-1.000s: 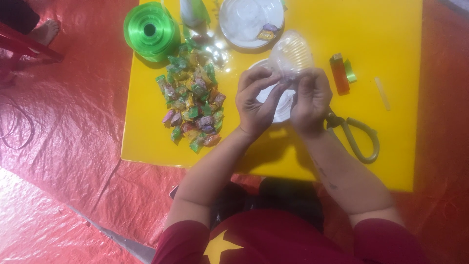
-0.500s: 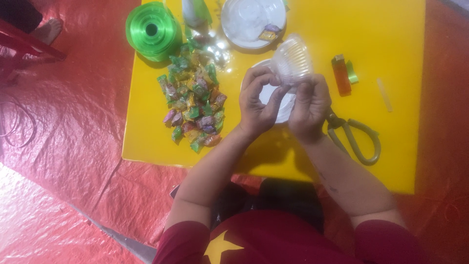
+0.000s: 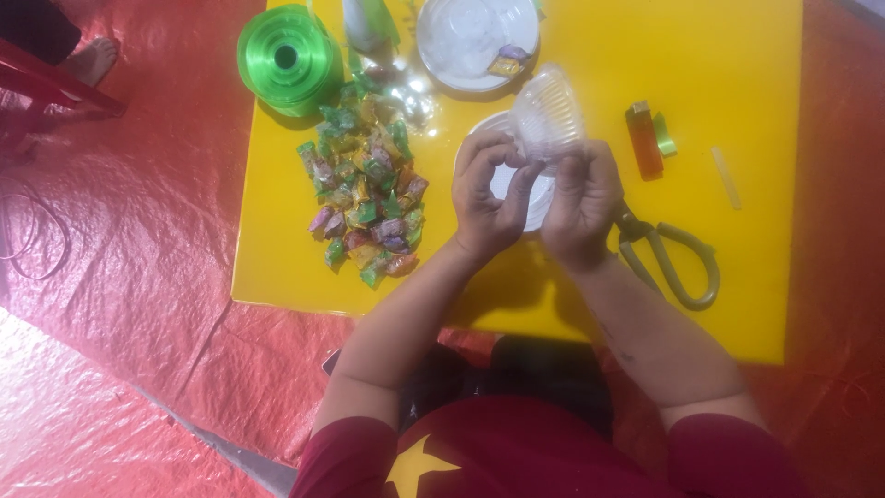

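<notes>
**Both hands pinching a clear ribbed cup over the white lid**

I'm seeing both hands working close together at the middle of the yellow worktop (image 3: 277, 240). The left hand (image 3: 491, 198) is gripping the near rim of a clear ribbed plastic cup (image 3: 548, 112) with thumb and fingers, and the right hand (image 3: 583, 205) is pinching the same rim from the other side, so both are clamped on the cup. The cup is tilting, its body pointing away from me, probably so the rim faces the fingers for handling. It's hovering just above a white round lid (image 3: 525, 198) lying flat on the worktop, partly hidden under the hands.

A pile of wrapped candies (image 3: 366, 194) is sitting just left of the left hand, within easy reach. A green ribbon roll (image 3: 288, 59) is lying at the far left corner, touching the pile's far end or nearly; I can't tell which. A clear round dish (image 3: 477, 39) at the far edge is holding a single candy. An orange lighter (image 3: 643, 138) and a small green ribbon scrap (image 3: 663, 134) are lying right of the cup, and scissors (image 3: 671, 256) are resting beside the right wrist, handles towards the near right corner, parked where the right hand can grab them. Red sheeting (image 3: 120, 258) is covering the floor around
</notes>
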